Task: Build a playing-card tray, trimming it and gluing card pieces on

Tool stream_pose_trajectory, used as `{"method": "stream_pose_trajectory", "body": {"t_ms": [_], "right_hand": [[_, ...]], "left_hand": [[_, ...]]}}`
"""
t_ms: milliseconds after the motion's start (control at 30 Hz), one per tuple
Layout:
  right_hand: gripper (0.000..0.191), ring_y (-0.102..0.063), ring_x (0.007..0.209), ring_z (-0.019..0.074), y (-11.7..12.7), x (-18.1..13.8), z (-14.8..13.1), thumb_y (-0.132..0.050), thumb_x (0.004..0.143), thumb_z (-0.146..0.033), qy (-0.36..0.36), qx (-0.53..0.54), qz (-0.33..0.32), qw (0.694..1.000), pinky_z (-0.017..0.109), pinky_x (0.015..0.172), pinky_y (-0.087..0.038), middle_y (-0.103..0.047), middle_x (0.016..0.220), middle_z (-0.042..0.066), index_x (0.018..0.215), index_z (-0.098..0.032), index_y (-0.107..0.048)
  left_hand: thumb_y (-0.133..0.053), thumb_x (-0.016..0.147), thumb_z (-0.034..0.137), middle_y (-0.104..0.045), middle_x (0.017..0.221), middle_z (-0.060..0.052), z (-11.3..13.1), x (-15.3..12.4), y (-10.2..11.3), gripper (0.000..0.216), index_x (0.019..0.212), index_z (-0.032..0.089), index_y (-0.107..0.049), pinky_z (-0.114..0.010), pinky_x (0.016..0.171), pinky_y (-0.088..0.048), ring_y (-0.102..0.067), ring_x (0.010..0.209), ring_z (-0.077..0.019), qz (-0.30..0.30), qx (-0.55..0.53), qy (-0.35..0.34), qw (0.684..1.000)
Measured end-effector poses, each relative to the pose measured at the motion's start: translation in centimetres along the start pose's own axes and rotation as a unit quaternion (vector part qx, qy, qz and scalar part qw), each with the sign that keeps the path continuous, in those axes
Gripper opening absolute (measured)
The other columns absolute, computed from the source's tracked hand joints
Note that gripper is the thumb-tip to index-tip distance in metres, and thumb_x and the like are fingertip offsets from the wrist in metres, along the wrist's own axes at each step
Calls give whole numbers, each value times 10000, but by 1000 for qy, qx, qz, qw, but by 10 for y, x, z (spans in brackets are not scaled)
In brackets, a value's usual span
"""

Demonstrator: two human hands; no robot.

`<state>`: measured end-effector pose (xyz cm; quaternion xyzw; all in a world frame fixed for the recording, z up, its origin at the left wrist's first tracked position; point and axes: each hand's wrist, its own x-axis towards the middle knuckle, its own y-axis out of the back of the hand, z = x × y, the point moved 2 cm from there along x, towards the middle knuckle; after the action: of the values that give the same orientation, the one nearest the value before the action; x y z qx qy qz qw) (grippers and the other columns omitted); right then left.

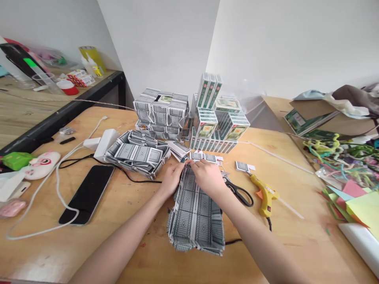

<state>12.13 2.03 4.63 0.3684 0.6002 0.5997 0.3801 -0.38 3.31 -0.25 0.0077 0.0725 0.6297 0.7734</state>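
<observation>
1. Playing-card tray (195,215), built from patterned card backs with raised sides, lies in the lower centre of the frame, its long side running from the hands toward the bottom edge.
2. Left hand (173,176) comes in from the lower left along a bare forearm, wrist low, thumb and fingers drawn close together at the tray's far left corner. A dark nail shows on one digit.
3. Right hand (208,176) reaches in from the lower right, palm down, knuckles raised and fingers curled toward the left hand's tips, over the tray's far end.
4. The fingertips of both hands meet near the centre of the frame, with little gap between them. Knuckles hide what they may grip there, so I cannot tell whether they pinch the rim or a loose card.
5. The wooden table (133,252) fills the lower frame. Left of centre sits another card-built tray (139,153); left of that lies a dark-screened phone (89,193).
6. Right of the hands are black-handled scissors (233,187), then a yellow glue gun (266,195).
7. Behind the hands, a thick card-built block (161,112) stands beside stacked card boxes (207,128).
8. At the right edge are fuzzy coloured stems (322,147) and coloured paper sheets (359,205).
9. Pale walls (160,47) fill the upper frame; a black-edged side table (17,114) holding a red-and-white cup (68,87) stands upper left.
</observation>
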Motion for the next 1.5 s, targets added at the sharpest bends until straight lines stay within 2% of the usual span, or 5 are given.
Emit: {"method": "stream_pose_trajectory", "body": {"t_ms": [267,467,767,1033,1500], "right_hand": [[312,-601,945,202,4,-15,26,-413,884,-272,-32,175,75,981,307,792,-463,-664,1041,72,1127,-213,-599],[341,-638,857,204,9,-67,70,-476,819,-438,-255,329,238,878,329,763,-485,-682,977,71,993,-200,-648],[381,-618,590,203,-23,-104,44,-443,807,-515,-416,298,137,848,307,563,-442,-666,636,45,693,-199,-623],[212,-626,906,198,-16,-64,57,-487,810,-276,-173,317,271,892,343,849,-462,-699,942,25,849,-245,-693],[235,-665,836,197,-44,-45,55,-484,795,-258,-182,377,280,864,298,746,-517,-721,861,26,812,-233,-717]], "left_hand": [[-512,749,375,-715,844,-15,3,6,0,318,848,154,-718,-287,803,-440,-607,934,-239,31,22,27,999],[-481,776,370,-707,967,-10,7,4,0,348,965,181,-704,-292,861,-426,-607,972,-227,7,8,21,1000],[-512,762,349,-699,999,-26,10,5,0,339,985,174,-698,-317,951,-373,-578,1054,-234,8,-4,41,999],[-497,757,320,-707,961,-26,8,5,-2,324,945,162,-709,-301,886,-421,-594,1012,-229,14,-23,26,999],[-493,753,349,-712,891,-34,5,3,-9,346,940,155,-710,-304,815,-454,-617,922,-233,18,-59,35,997]]}}
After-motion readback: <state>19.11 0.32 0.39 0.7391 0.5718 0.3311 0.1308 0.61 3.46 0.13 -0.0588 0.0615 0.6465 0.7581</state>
